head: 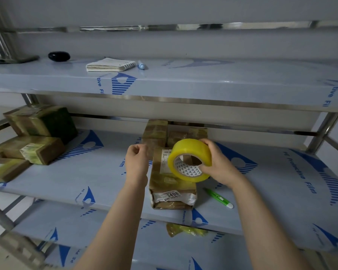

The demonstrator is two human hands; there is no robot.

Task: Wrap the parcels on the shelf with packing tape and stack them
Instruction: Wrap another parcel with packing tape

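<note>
A brown parcel (172,191) with a white label reading 3408 lies on the middle shelf (86,172) in front of me. My right hand (217,164) grips a yellow roll of packing tape (189,152) just above the parcel's far end. To the left of the parcel is my left hand (137,160). Its fingertips are pinched together level with the roll, seemingly on the tape's clear loose end, which is hard to make out. Behind the roll stand more taped parcels (156,133). A stack of taped parcels (39,123) sits at the shelf's left end.
A green cutter (219,197) lies on the shelf right of the parcel. The upper shelf carries a notebook (109,64), a blue pen (141,65) and a black oval object (59,56). Crumpled yellowish tape (185,229) lies on the lower shelf. Steel posts stand at both ends.
</note>
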